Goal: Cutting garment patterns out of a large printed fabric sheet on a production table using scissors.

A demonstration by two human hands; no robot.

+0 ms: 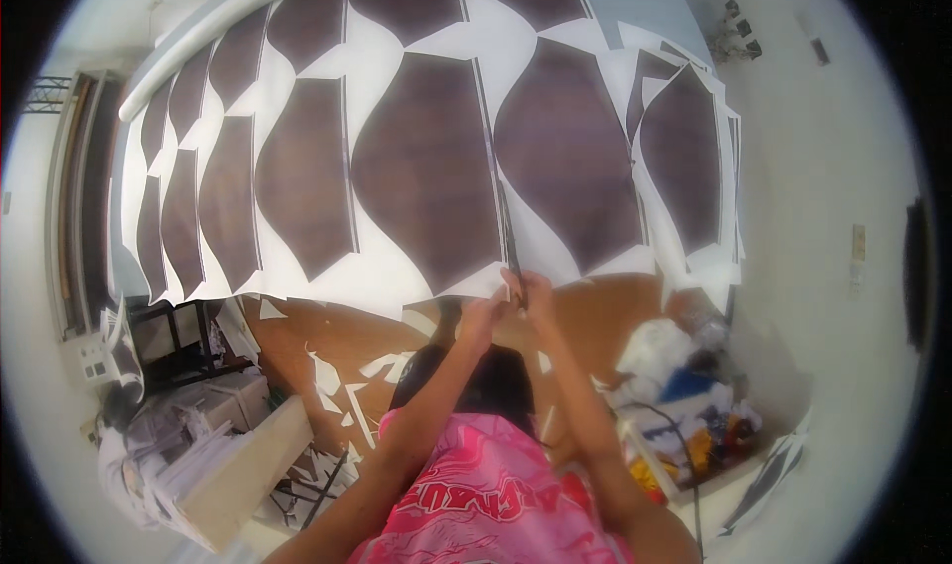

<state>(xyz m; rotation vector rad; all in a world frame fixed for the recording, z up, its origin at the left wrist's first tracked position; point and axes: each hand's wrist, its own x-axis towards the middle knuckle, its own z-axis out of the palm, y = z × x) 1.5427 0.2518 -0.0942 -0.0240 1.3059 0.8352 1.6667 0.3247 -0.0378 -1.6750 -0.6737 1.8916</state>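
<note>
A large white sheet (382, 267) printed with dark brown curved panels (426, 168) lies across the table and hangs at its near edge. My right hand (536, 294) is closed round a pair of scissors (512, 232), whose long dark blades point away from me along the straight side of a brown panel. Beside it, my left hand (483, 316) pinches the near edge of the sheet, just left of the scissors. The two hands are close together. Fingers partly hide the scissor handles.
White paper scraps (327, 378) lie on the brown floor (288, 341) below. At lower left stands a board (243, 475) by piled papers. A box (684, 480) of colourful things and a white plastic bag (656, 351) sit at lower right. A cut stack (684, 148) lies at the table's right end.
</note>
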